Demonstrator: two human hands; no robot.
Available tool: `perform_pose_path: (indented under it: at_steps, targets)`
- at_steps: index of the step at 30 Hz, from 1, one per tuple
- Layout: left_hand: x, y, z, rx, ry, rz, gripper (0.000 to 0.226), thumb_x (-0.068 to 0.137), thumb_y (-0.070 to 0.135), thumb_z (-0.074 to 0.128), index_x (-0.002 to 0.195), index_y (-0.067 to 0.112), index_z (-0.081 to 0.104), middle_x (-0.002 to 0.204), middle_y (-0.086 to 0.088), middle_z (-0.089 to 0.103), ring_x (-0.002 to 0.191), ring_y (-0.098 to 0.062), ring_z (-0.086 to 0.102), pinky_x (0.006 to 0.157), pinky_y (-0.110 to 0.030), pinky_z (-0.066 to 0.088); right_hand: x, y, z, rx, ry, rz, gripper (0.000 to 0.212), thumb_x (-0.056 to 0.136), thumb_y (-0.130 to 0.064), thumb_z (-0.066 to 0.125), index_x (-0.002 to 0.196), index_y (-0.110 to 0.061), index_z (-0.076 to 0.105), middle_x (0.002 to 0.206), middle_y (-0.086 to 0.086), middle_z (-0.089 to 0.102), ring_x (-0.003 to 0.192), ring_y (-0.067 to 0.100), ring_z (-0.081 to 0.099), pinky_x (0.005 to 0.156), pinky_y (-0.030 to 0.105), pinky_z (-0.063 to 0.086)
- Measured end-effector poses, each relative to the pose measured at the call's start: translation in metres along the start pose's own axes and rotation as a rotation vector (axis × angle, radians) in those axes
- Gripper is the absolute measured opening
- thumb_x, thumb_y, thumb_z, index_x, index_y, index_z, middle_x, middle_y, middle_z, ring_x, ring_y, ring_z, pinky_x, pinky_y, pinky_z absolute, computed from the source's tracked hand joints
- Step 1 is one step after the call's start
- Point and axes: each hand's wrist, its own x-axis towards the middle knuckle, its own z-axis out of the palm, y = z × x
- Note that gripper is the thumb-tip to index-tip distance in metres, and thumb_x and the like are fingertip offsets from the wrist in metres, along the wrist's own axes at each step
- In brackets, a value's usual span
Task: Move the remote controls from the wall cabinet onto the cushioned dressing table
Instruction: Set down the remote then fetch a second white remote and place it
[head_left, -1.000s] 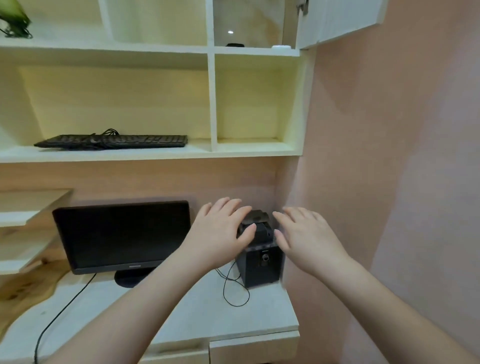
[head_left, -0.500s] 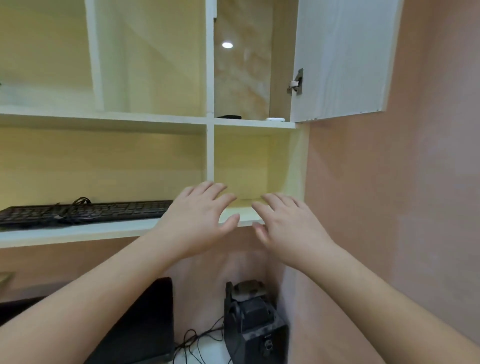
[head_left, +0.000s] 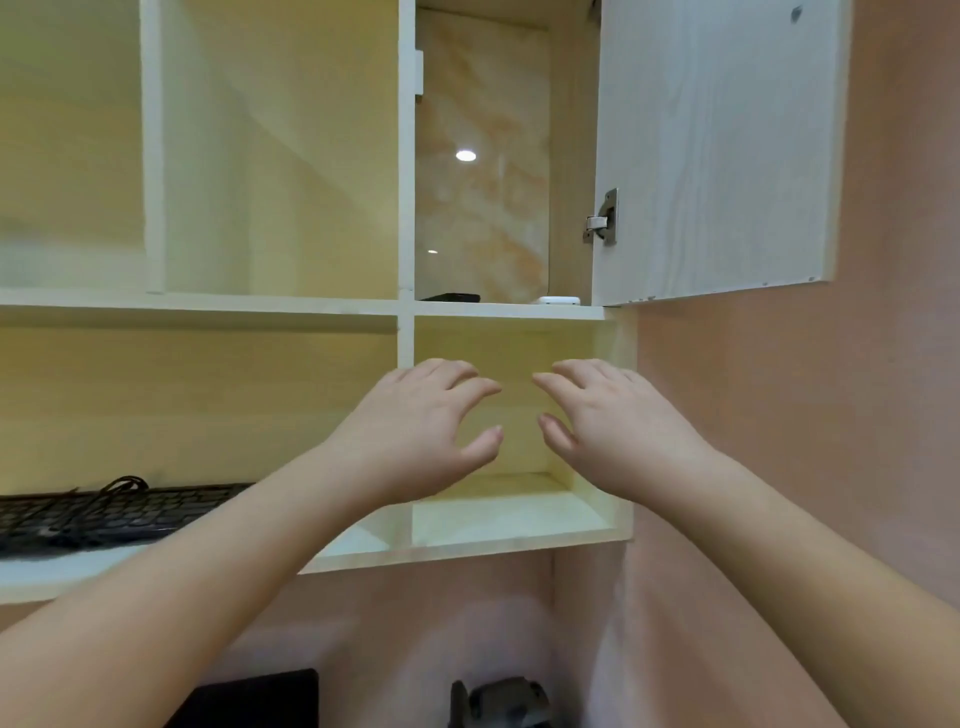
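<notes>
Left hand (head_left: 415, 431): empty, fingers spread and curled a little, raised in front of the lower cubby.
Right hand (head_left: 618, 431): empty too, open, just beside the left — neither touches anything.
Black remote (head_left: 451, 297): flat on the upper shelf (head_left: 509, 310) of the open cabinet, near the divider.
White remote (head_left: 559, 300): same shelf, at the front edge by the door (head_left: 717, 150).
Risk: the shelf sits above eye line — a blind reach could nudge the white remote off the edge.
Risk: the door's lower corner hangs close to the right arm's path.
</notes>
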Motion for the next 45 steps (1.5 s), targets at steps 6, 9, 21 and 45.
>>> perform_pose_path:
  at_steps: [6, 9, 21, 45]
  targets:
    - [0.050, 0.003, -0.003, -0.028, 0.090, -0.035, 0.052, 0.092, 0.054, 0.037, 0.140, 0.036, 0.037, 0.146, 0.013, 0.038, 0.136, -0.007, 0.029, 0.111, -0.032, 0.026, 0.030, 0.042, 0.006, 0.066, 0.054, -0.018, 0.052, 0.097, -0.039, 0.035, 0.145, -0.021, 0.030, 0.146, 0.004, 0.038, 0.133, 0.022, 0.035, 0.106, 0.033, 0.032]
    - [0.071, 0.005, -0.007, -0.059, 0.148, -0.063, 0.053, 0.092, 0.051, 0.041, 0.142, 0.036, 0.035, 0.146, 0.012, 0.039, 0.136, -0.008, 0.030, 0.111, -0.032, 0.026, 0.042, 0.061, 0.009, 0.103, 0.089, -0.040, 0.053, 0.097, -0.039, 0.036, 0.146, -0.019, 0.030, 0.146, 0.001, 0.037, 0.133, 0.020, 0.034, 0.107, 0.032, 0.031]
    - [0.155, 0.008, 0.005, -0.063, 0.125, -0.038, 0.057, 0.092, 0.049, 0.046, 0.144, 0.030, 0.033, 0.147, 0.009, 0.040, 0.133, -0.012, 0.037, 0.109, -0.034, 0.032, 0.074, 0.081, 0.037, 0.207, 0.192, -0.087, 0.047, 0.096, -0.036, 0.040, 0.138, -0.016, 0.038, 0.141, 0.001, 0.039, 0.132, 0.019, 0.033, 0.108, 0.030, 0.028]
    - [0.221, 0.005, 0.001, -0.181, -0.241, -0.084, 0.043, 0.097, 0.025, 0.030, 0.135, 0.025, 0.051, 0.141, 0.000, 0.051, 0.124, -0.020, 0.047, 0.103, -0.036, 0.038, 0.078, 0.088, 0.036, 0.211, 0.192, -0.010, 0.039, 0.096, -0.034, 0.037, 0.128, -0.015, 0.047, 0.137, -0.003, 0.041, 0.127, 0.014, 0.037, 0.103, 0.027, 0.033]
